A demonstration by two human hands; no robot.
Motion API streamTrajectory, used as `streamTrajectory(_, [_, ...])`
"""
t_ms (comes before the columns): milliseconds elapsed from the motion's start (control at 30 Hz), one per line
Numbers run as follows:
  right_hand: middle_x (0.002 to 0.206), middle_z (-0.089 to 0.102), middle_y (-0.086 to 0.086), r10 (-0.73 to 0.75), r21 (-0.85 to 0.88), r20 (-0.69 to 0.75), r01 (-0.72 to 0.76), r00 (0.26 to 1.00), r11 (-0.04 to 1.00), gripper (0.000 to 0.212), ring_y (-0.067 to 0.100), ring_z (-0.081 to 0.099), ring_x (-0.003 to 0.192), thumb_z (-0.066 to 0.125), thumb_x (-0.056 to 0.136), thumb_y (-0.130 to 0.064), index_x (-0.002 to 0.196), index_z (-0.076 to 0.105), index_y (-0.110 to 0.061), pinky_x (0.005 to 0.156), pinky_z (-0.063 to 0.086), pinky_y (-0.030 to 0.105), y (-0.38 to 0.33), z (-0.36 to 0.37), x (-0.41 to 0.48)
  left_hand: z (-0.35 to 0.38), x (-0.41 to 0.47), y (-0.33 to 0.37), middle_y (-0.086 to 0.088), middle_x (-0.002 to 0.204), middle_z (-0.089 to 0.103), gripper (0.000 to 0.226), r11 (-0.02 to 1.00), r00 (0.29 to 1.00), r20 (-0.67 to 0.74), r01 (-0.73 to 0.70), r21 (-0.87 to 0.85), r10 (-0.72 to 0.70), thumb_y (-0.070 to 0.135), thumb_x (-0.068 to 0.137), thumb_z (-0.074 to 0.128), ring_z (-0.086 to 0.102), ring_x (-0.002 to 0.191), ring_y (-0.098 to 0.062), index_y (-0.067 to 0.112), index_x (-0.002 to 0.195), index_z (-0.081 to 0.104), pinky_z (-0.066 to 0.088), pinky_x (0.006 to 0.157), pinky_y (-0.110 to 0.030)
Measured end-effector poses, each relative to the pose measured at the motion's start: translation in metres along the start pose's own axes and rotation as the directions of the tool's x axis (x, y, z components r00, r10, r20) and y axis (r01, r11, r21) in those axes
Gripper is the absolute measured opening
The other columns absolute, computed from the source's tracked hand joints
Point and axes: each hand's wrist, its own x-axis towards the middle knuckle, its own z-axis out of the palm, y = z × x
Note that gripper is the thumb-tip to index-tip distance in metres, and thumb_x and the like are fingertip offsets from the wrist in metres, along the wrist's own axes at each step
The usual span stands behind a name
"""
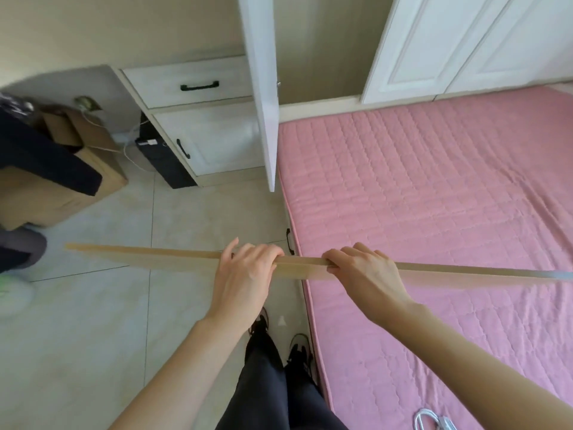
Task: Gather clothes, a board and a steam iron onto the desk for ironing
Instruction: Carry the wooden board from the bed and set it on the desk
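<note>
Board (pixel 155 259) is off the floor (pixel 93 305), carried edge-up and roughly level, across the body at about waist height. Left hand (pixel 245 271) and right hand (pixel 362 268) are both clamped over its top edge, fingers curled across it, close together near the middle. Long unsupported overhang on each side: the left end sits over the tiles, the right end reaches out over the pink bed (pixel 434 181). Main risk is swing. With a grip this narrow, any turn of the body sweeps both tips wide. The open wardrobe door (pixel 263 103) is straight ahead and the drawer unit (pixel 201 85) just left of it, so a pivot could clip either. The left tip could also catch the cardboard box (pixel 93 156) and the clutter around it. Second risk is roll: the grip is on the top edge only, so the thin panel can twist or slip down toward the shoes (pixel 299 342). Spreading the hands would likely steady it. Bench top isn't in view, so I can't judge the landing clearance. No iron or clothes that I can identify here.
</note>
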Motion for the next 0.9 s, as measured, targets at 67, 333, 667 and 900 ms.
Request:
streamTrajectory(67, [0.086,0.059,-0.01,-0.032,0.027,-0.006,0.032,0.999,0.999,0.016,0.017,0.049,0.084,0.045,0.097,-0.025,0.109,0.053,-0.031,0.068,0.043,0.033,-0.02,-0.009,0.002,-0.016,-0.011,-0.011,0.012,0.085,0.067,0.021,1.0,0.999,-0.033,0.028,0.013,-0.028,0.01,0.081,0.071,0.061,0.082,-0.017,0.024,0.096,0.065,0.037,0.106,-0.045])
streamTrajectory(333, [0.089,0.061,-0.011,-0.162,0.103,-0.028,0.164,0.986,0.981,0.021,0.016,0.049,0.087,0.036,0.099,-0.038,0.103,0.055,-0.029,0.065,0.036,0.032,-0.11,-0.026,0.029,-0.072,-0.056,-0.07,0.01,0.089,0.066,0.022,0.988,0.98,-0.144,0.144,0.05,-0.135,0.008,0.082,0.069,0.06,0.087,-0.018,0.022,0.1,0.066,0.034,0.108,-0.05])
streamTrajectory(667, [0.088,0.064,-0.01,-0.308,0.074,-0.028,0.309,0.951,0.948,0.012,0.018,0.054,0.086,0.046,0.096,-0.034,0.104,0.055,-0.031,0.066,0.045,0.033,-0.245,-0.036,0.104,-0.144,-0.09,-0.19,0.014,0.101,0.065,0.022,0.947,0.939,-0.147,0.319,0.024,-0.312,0.012,0.088,0.063,0.058,0.1,-0.015,0.025,0.105,0.065,0.027,0.096,-0.037])
streamTrajectory(900, [0.089,0.064,-0.009,-0.37,0.08,-0.03,0.371,0.929,0.925,0.014,0.016,0.053,0.087,0.043,0.098,-0.033,0.107,0.054,-0.033,0.068,0.044,0.033,-0.343,-0.038,0.16,-0.187,-0.104,-0.29,0.02,0.1,0.06,0.022,0.936,0.922,-0.173,0.351,-0.001,-0.346,0.014,0.091,0.058,0.053,0.099,-0.009,0.03,0.105,0.061,0.022,0.094,-0.031])
